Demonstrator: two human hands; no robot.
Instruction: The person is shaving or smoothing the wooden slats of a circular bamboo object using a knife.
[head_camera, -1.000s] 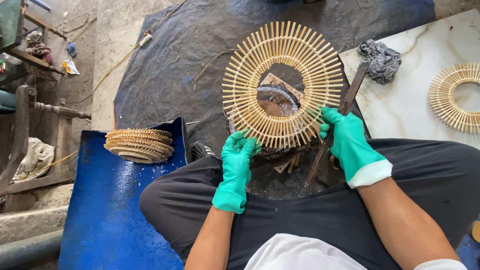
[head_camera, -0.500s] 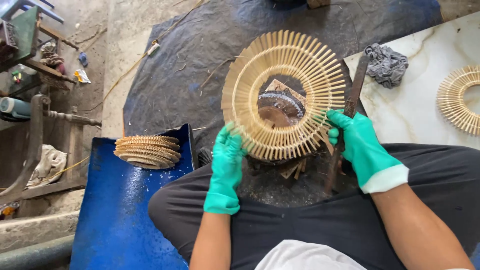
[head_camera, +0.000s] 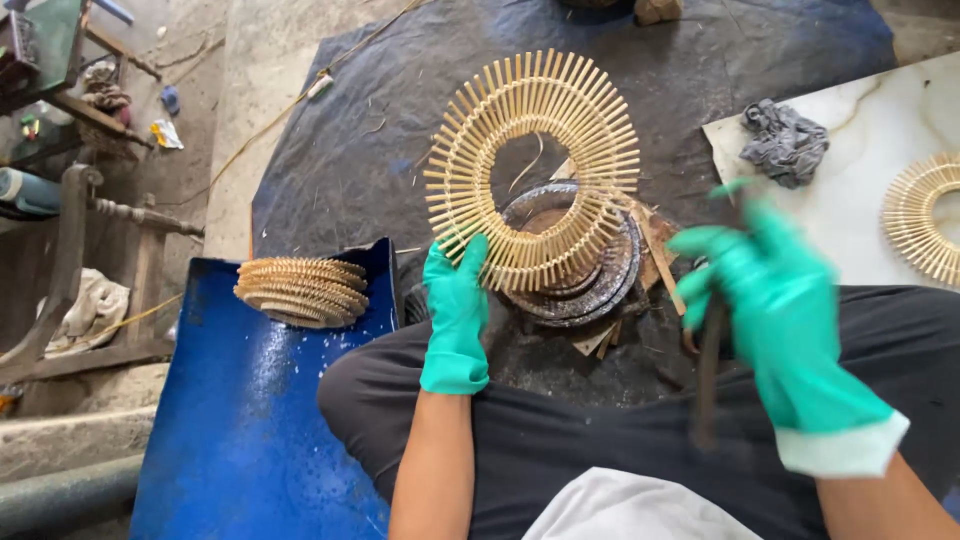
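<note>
seated person viewed from above. the left hand, in a green glove, pinches the lower left rim of a bamboo ring, a flat wheel of thin slats radiating around an open centre; the ring is held tilted above a dark round work block that sits on the black tarp, just beyond the person's knees. the right hand, also gloved and blurred by motion, is closed around a dark stick-like tool, apart from the ring.

judged from its build, the ring is light and fairly stiff as a whole, yet the slat tips look brittle; the woven inner band or a rim span covering several slats seems the safest hold, not a single slat end.

a stack of similar rings rests at the far edge of a blue tray to the left. another ring and a grey rag lie on a pale marble slab at the right.
</note>
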